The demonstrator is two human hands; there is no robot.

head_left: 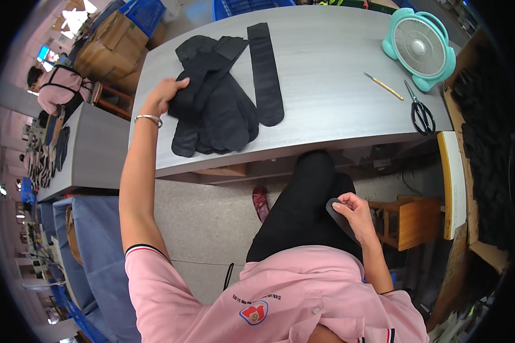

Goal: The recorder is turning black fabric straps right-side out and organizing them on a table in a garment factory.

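Observation:
A loose heap of black sock-like fabric pieces [226,117] with rounded ends lies on the left part of the grey table. My left hand [169,92] is at the heap's left side, its fingers closed around the edge of one folded piece and partly hidden by it. One more black piece [266,80] lies flat and straight just right of the heap. Over my lap, my right hand [355,212] pinches the rounded end of a dark fabric piece [339,217] between thumb and fingers; its lower part hangs down beside my thigh.
On the table's right stand a turquoise fan [419,47], black-handled scissors [421,111] and a thin pointed tool with a yellowish handle [386,87]. A carton of black pieces [489,143] is at far right, a wooden stool [418,223] below. Another person [63,88] works at far left.

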